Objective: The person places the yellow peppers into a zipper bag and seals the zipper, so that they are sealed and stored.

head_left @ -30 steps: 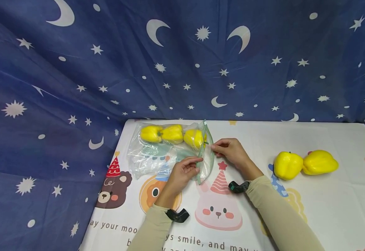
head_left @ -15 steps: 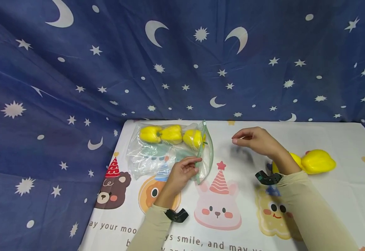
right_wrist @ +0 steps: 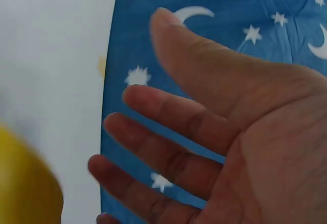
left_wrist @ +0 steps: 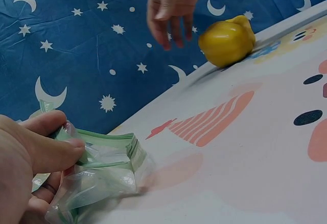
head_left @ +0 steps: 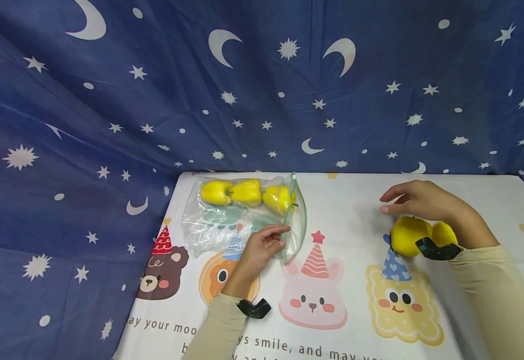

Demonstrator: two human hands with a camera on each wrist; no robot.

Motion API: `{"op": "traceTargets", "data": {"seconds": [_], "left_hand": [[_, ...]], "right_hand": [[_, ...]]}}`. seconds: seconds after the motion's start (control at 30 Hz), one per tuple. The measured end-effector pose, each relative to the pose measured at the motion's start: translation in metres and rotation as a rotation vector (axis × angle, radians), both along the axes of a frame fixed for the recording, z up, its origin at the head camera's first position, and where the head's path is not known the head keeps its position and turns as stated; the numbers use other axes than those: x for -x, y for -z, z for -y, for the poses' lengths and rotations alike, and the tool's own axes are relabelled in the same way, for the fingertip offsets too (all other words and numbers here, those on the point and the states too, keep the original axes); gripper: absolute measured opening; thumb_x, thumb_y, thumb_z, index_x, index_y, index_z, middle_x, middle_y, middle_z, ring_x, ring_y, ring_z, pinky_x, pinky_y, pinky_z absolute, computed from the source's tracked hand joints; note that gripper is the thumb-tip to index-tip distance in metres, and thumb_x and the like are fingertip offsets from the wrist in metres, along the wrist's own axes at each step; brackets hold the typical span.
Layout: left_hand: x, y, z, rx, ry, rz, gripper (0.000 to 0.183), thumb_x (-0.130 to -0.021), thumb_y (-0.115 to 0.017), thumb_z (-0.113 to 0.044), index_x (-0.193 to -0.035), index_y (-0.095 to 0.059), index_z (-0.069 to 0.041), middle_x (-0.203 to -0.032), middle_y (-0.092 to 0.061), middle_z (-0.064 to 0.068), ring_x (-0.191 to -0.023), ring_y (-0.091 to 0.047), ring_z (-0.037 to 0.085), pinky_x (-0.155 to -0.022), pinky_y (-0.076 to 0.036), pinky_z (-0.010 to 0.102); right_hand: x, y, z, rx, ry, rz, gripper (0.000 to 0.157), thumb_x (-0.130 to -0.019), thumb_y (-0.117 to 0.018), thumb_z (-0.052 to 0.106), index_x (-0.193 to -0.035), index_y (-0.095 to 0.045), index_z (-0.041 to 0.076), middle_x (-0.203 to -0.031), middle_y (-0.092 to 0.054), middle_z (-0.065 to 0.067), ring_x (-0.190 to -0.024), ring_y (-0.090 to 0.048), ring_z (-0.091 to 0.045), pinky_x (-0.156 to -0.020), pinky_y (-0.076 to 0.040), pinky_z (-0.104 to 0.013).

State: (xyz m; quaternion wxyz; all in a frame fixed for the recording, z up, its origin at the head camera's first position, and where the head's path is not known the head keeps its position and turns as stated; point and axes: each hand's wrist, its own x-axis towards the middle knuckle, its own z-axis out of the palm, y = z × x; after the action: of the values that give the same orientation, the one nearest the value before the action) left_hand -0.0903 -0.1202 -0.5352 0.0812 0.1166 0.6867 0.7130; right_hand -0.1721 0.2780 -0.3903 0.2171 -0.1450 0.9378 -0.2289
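Observation:
A clear zip bag (head_left: 208, 235) with a green seal lies on the table, holding three yellow bell peppers (head_left: 246, 193) in a row. My left hand (head_left: 262, 250) pinches the bag's green-edged mouth between thumb and fingers, as the left wrist view also shows. Over at the right, my right hand (head_left: 428, 200) hovers with loosely spread fingers and nothing in them. Just below it stands a yellow bell pepper (head_left: 408, 237), apart from the fingertips. A second yellow piece (head_left: 444, 234) touches that pepper, mostly hidden behind my right hand and wrist.
A white cloth (head_left: 343, 300) printed with cartoon animals covers the table. Behind and to the left hangs a blue curtain (head_left: 244, 100) with moons and stars. Each wrist wears a black camera mount (head_left: 254, 309).
My right hand has let go of the bag's edge and moved right, to above the loose yellow peppers. The left hand and the bag have stayed in place.

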Motion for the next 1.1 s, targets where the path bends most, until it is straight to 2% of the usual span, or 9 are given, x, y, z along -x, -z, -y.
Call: {"op": "traceTargets", "data": {"seconds": [0.1,0.23,0.37,0.47,0.7,1.1], "left_hand": [[0.0,0.001,0.0,0.002,0.0,0.003,0.035,-0.093,-0.068,0.003,-0.128,-0.067,0.003,-0.133,-0.063,0.018,-0.109,-0.057,0.031,-0.091,-0.052,0.015],[0.0,0.002,0.0,0.003,0.003,0.011,0.036,-0.093,-0.069,0.003,-0.128,-0.067,0.001,-0.134,-0.063,0.017,-0.11,-0.057,0.03,-0.092,-0.052,0.015],[0.001,0.001,0.001,0.01,0.006,0.01,0.035,-0.093,-0.069,0.002,-0.128,-0.068,0.0,-0.134,-0.064,0.015,-0.11,-0.057,0.028,-0.093,-0.052,0.015],[0.001,0.002,0.001,0.014,0.006,0.005,0.035,-0.093,-0.069,0.002,-0.128,-0.069,-0.001,-0.133,-0.064,0.015,-0.11,-0.057,0.027,-0.093,-0.052,0.015],[0.001,0.002,0.001,0.001,0.0,0.004,0.035,-0.093,-0.069,0.003,-0.128,-0.067,0.003,-0.133,-0.063,0.019,-0.11,-0.057,0.03,-0.092,-0.052,0.015],[0.0,-0.001,0.0,-0.008,-0.001,0.015,0.036,-0.092,-0.069,0.004,-0.128,-0.068,0.002,-0.133,-0.063,0.019,-0.108,-0.057,0.029,-0.09,-0.052,0.015]], "right_hand": [[-0.002,0.003,-0.014,-0.043,-0.008,0.012,0.055,-0.09,-0.075,0.05,-0.125,-0.071,0.007,-0.115,-0.074,-0.012,-0.106,-0.067,-0.032,-0.086,-0.058,-0.051],[-0.003,0.008,-0.029,-0.076,0.011,0.016,0.059,-0.087,-0.076,0.053,-0.122,-0.072,0.006,-0.116,-0.073,-0.015,-0.108,-0.066,-0.036,-0.089,-0.056,-0.056],[-0.002,0.011,-0.041,-0.081,0.017,0.056,0.058,-0.086,-0.077,0.053,-0.12,-0.073,0.005,-0.109,-0.075,-0.008,-0.099,-0.066,-0.027,-0.081,-0.056,-0.042],[-0.001,0.014,-0.046,-0.071,0.028,0.111,0.059,-0.086,-0.077,0.051,-0.12,-0.072,0.004,-0.104,-0.073,-0.003,-0.094,-0.062,-0.022,-0.075,-0.05,-0.032],[-0.001,0.023,-0.047,-0.022,0.054,0.19,0.057,-0.085,-0.079,0.049,-0.119,-0.072,0.003,-0.098,-0.066,-0.004,-0.089,-0.055,-0.021,-0.069,-0.049,-0.031],[-0.001,0.028,-0.047,-0.056,0.054,0.201,0.048,-0.084,-0.079,0.051,-0.105,-0.074,0.009,-0.086,-0.062,-0.001,-0.081,-0.053,-0.02,-0.064,-0.045,-0.03]]}}
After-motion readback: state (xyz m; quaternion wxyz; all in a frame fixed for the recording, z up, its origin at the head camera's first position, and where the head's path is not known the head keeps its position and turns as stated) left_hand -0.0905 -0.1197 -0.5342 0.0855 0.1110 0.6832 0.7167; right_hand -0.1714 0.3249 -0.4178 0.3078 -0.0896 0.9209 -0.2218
